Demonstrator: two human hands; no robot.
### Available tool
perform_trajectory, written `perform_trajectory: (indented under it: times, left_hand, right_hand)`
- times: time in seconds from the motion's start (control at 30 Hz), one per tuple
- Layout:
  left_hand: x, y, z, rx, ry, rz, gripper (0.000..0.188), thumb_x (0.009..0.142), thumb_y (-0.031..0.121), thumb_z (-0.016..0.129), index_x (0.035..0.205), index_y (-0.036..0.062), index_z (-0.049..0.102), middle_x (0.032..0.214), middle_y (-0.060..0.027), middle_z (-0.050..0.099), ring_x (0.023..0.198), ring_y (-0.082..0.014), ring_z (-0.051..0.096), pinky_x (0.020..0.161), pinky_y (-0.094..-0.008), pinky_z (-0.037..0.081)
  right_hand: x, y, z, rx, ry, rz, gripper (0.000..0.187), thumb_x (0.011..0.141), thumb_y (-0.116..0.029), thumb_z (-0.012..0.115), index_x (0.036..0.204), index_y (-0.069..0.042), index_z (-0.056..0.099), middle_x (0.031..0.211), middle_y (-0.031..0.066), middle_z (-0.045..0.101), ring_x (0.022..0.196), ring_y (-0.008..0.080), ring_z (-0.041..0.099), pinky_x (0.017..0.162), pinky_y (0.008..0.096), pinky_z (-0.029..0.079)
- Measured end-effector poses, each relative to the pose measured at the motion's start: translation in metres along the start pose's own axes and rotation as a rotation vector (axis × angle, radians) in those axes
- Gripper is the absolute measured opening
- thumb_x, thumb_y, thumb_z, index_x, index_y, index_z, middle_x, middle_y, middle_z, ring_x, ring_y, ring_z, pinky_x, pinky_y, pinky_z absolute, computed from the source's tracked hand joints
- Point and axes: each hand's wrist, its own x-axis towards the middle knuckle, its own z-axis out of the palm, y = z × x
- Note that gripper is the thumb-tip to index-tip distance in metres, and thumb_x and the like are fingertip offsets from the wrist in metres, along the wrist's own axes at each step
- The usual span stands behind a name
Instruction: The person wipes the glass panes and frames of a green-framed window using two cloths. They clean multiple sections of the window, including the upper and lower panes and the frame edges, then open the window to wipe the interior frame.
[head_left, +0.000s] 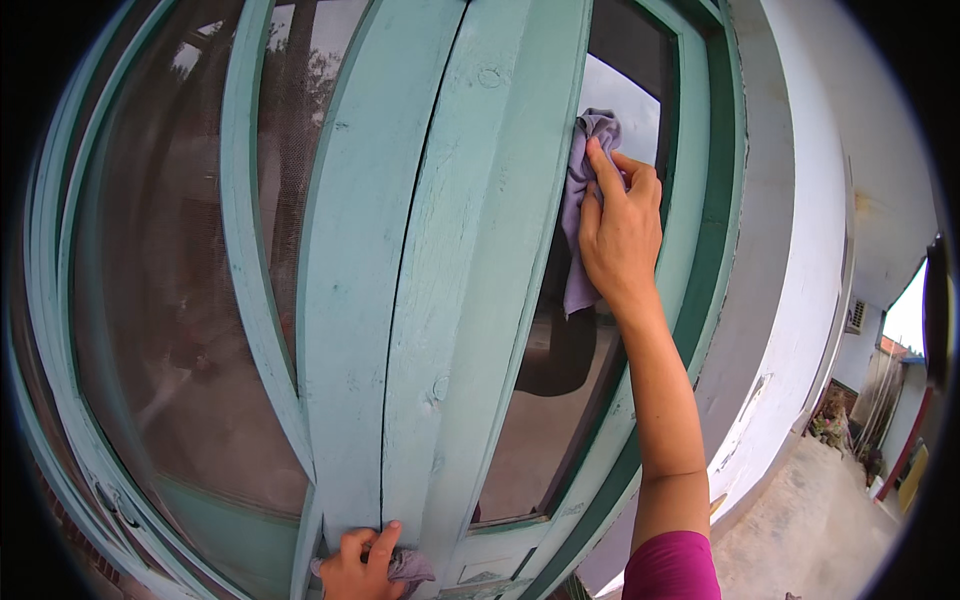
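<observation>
My right hand [625, 230] is raised and closed on a purple cloth [576, 220], pressing it against the upper part of a narrow glass pane [555, 450]. The cloth's loose end hangs down along the pane's left edge. Low in the view, my left hand [360, 572] grips a second cloth [412, 566], greyish purple and crumpled, against the pale green wooden door [430, 300]. Part of that cloth is hidden behind my fingers. A dark vertical gap runs through the wood above my left hand.
A screened panel [160, 330] in a green frame covers the left side, with a small metal handle [118, 505] low on it. To the right stand the green door frame [715, 220] and a white wall [800, 200]. Concrete ground [800, 520] stretches out beyond the wall.
</observation>
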Motion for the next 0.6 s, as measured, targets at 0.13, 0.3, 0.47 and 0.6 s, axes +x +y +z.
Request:
perform_trajectory:
  times: [0.13,0.3,0.47,0.6]
  left_hand:
    - [0.002,-0.001,0.012,-0.016,0.000,0.042,0.098,0.047,0.020,0.088,0.141,0.0238,0.061,0.112,-0.0049,0.053,0.080,-0.0212,0.061,0.059,-0.0367,0.046]
    - [-0.003,0.004,0.020,0.009,-0.044,0.003,0.096,0.049,0.025,0.088,0.141,0.0271,0.061,0.110,-0.0026,0.053,0.086,-0.0211,0.060,0.064,-0.0421,0.045]
    - [-0.007,0.008,0.015,0.020,-0.012,-0.086,0.092,0.049,0.025,0.087,0.137,0.0251,0.062,0.106,-0.0033,0.052,0.088,-0.0220,0.059,0.065,-0.0445,0.046]
    - [-0.008,0.000,0.019,0.036,-0.004,-0.096,0.089,0.046,0.023,0.085,0.133,0.0228,0.064,0.104,-0.0055,0.051,0.083,-0.0249,0.059,0.060,-0.0430,0.045]
  right_hand:
    - [0.086,0.052,0.020,-0.058,0.118,-0.036,0.042,0.093,-0.007,0.062,0.133,-0.020,0.072,0.131,0.0144,0.061,0.121,0.0369,0.059,0.092,0.0477,0.055]
    - [0.258,0.145,0.080,-0.339,0.131,-0.006,0.045,0.100,-0.025,0.054,0.143,-0.031,0.066,0.148,0.0080,0.060,0.136,0.0356,0.054,0.108,0.0521,0.047]
    - [0.291,0.123,0.070,-0.061,-0.066,0.052,0.030,0.091,-0.015,0.059,0.116,-0.012,0.077,0.120,0.0209,0.071,0.116,0.0430,0.064,0.101,0.0505,0.053]
    - [0.235,0.122,0.072,-0.158,0.221,-0.121,0.033,0.096,-0.018,0.058,0.126,-0.014,0.072,0.126,0.0159,0.069,0.114,0.0443,0.065,0.096,0.0549,0.053]
